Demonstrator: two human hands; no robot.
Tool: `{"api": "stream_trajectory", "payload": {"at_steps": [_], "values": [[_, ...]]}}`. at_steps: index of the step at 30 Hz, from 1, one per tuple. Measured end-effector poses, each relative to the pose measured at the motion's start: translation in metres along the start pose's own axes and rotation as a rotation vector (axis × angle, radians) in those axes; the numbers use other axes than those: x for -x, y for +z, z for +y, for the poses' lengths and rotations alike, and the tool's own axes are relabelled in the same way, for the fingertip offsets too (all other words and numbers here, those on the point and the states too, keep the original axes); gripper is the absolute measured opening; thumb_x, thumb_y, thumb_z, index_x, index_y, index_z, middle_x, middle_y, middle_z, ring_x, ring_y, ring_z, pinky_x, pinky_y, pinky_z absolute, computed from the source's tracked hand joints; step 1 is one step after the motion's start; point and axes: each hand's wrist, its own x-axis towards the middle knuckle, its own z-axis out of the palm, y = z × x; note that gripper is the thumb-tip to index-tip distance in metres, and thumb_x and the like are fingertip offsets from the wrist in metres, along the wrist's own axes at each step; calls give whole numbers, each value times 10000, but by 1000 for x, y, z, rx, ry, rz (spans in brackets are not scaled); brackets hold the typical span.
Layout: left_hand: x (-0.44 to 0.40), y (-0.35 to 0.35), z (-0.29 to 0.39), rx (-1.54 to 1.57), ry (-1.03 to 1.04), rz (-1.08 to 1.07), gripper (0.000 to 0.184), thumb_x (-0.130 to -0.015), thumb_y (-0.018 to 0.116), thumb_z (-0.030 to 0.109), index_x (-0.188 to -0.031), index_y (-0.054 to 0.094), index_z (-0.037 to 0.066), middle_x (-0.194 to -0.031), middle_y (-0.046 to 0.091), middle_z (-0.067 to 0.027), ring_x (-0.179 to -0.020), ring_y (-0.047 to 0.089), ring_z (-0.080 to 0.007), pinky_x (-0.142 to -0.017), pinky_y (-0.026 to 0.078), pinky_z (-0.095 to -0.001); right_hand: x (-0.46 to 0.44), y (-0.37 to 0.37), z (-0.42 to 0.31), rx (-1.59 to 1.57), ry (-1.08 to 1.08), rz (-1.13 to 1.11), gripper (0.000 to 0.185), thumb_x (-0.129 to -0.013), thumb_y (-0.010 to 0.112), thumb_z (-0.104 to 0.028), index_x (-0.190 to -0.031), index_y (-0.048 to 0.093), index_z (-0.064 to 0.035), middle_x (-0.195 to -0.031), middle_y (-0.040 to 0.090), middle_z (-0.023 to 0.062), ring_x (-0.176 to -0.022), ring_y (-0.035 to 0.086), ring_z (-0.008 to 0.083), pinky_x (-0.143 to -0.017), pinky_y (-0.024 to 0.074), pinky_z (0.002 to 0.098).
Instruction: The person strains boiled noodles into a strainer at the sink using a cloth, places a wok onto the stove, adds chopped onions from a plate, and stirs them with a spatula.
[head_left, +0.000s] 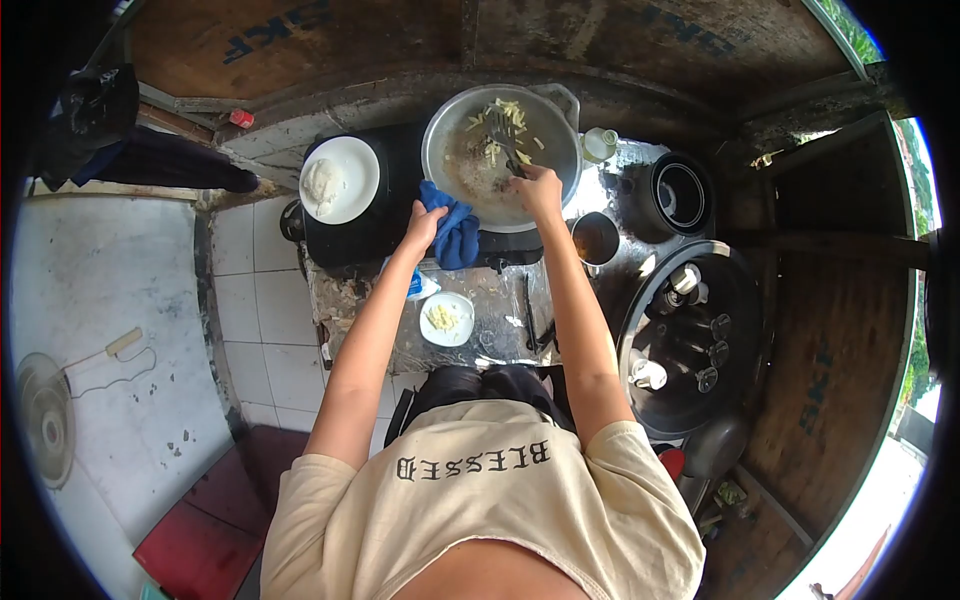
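A large metal pan [563, 180] sits on the black stove [385, 225], with pale cut strips of food [512, 112] and a brownish patch inside it. My right hand [540, 192] is closed around the handle of a dark slotted spatula [500, 130], whose head is among the strips. At the pan's near left rim, my left hand [425, 225] grips a bunched blue cloth [456, 235]; the cloth hides whatever part of the pan lies under it.
Left on the stove stands a white plate [362, 175] with a white mound. A small dish [455, 335] of pale pieces lies nearer me. To the right are a metal mug [597, 238], a glass jar [600, 143], a dark pot [660, 200] and a basin [637, 325] holding cups and glasses.
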Motion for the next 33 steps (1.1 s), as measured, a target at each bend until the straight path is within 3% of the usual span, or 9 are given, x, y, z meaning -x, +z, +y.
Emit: {"api": "stream_trajectory", "payload": {"at_steps": [4,9,13,16,20,24,27,31,33], "values": [[-2,-1,-2,41,-3,-39,473,-798,568,217,-1155,374,-27,-1111,516,-147,-1040,503,-212,-898,385,-310,11,-3,-2,567,-78,-14,236,-677,576,-115,-867,663,-5,-896,639,212,-862,630,330,-745,508,386],[1,-2,1,48,2,-3,499,-762,583,248,-1117,394,-47,-1116,506,-187,-1046,497,-249,-904,370,-314,48,-42,0,896,-156,25,141,-679,593,-88,-775,678,-28,-822,657,165,-802,646,317,-687,524,370],[1,-1,0,20,3,-35,527,-783,573,243,-1171,365,-47,-1150,493,-179,-1088,473,-235,-933,353,-312,46,-62,-2,968,-201,230,100,-689,570,-47,-706,668,-37,-752,650,156,-732,651,307,-623,521,372],[2,0,3,-9,-12,-30,534,-792,569,240,-1190,354,-44,-1160,489,-174,-1103,466,-228,-942,349,-312,4,-54,20,823,-402,212,186,-690,561,-48,-813,685,-114,-794,650,131,-757,639,317,-656,515,382],[1,-1,3,-2,-23,-28,483,-792,571,222,-1146,373,-39,-1132,497,-165,-1068,482,-222,-923,363,-315,-1,-81,11,778,-424,308,288,-689,551,-34,-900,693,-168,-826,648,123,-754,637,310,-667,511,391],[2,-1,5,25,-15,-33,467,-792,571,216,-1133,377,-36,-1111,502,-162,-1046,489,-219,-914,369,-315,1,-103,-17,1000,-310,335,137,-704,559,-64,-783,664,-25,-810,644,148,-786,642,312,-627,518,386],[1,0,6,16,-19,-21,466,-793,568,216,-1135,377,-37,-1114,501,-164,-1049,489,-220,-914,368,-315,-31,-82,-5,957,-343,354,151,-722,548,-69,-814,666,-45,-841,645,147,-800,640,318,-637,517,397],[1,-1,5,20,-16,-36,540,-776,567,242,-1161,359,-75,-1151,481,-199,-1093,468,-254,-928,353,-314,-49,-81,-11,896,-466,171,183,-759,533,-81,-854,679,-136,-865,644,130,-807,637,305,-693,510,388],[3,-2,7,15,-18,-34,546,-776,566,242,-1168,356,-76,-1160,477,-200,-1100,463,-253,-935,347,-312,-61,-89,-19,958,-468,240,178,-751,545,-91,-849,684,-146,-862,650,126,-811,638,298,-694,509,375]]}}
